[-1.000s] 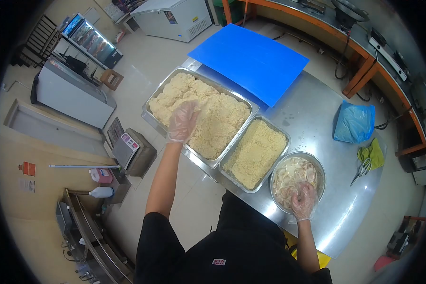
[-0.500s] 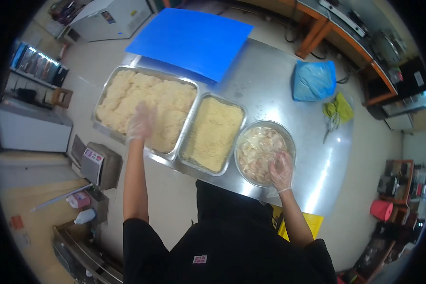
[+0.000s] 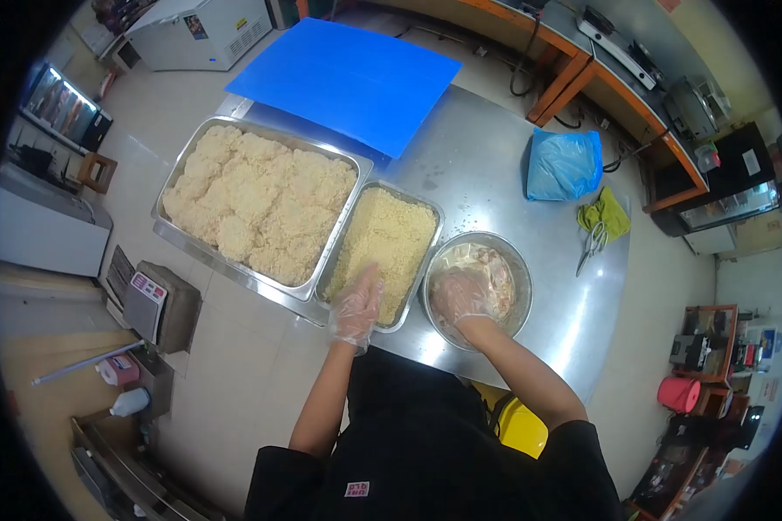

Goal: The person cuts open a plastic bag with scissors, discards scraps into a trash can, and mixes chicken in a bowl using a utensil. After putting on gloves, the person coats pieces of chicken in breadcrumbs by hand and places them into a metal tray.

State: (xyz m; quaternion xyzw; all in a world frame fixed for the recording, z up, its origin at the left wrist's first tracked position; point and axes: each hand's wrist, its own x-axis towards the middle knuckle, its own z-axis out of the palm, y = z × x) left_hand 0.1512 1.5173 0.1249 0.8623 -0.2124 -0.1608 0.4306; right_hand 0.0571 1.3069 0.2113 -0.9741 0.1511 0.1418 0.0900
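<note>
Steel bowl (image 3: 522, 291): wet pieces (image 3: 498, 271) inside, right hand (image 3: 460, 293) among them, grip hidden, can't judge | left hand (image 3: 357, 310) fingers extended at crumb tray (image 3: 421, 273) near end, nothing visibly held | advisable: left dry, drain pieces.

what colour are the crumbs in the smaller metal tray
The crumbs are pale yellow; head view.

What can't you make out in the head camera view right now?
All in the head view:
Right hand: its fingertips and anything in its grasp, hidden by the back of the gloved hand in the round metal bowl.
Blue plastic bag: any contents, hidden by its plastic.
Digital scale: any reading, too small.
Shirt label: wording, too small to read surely.
Yellow object: full shape, partly hidden by the metal table.
</note>
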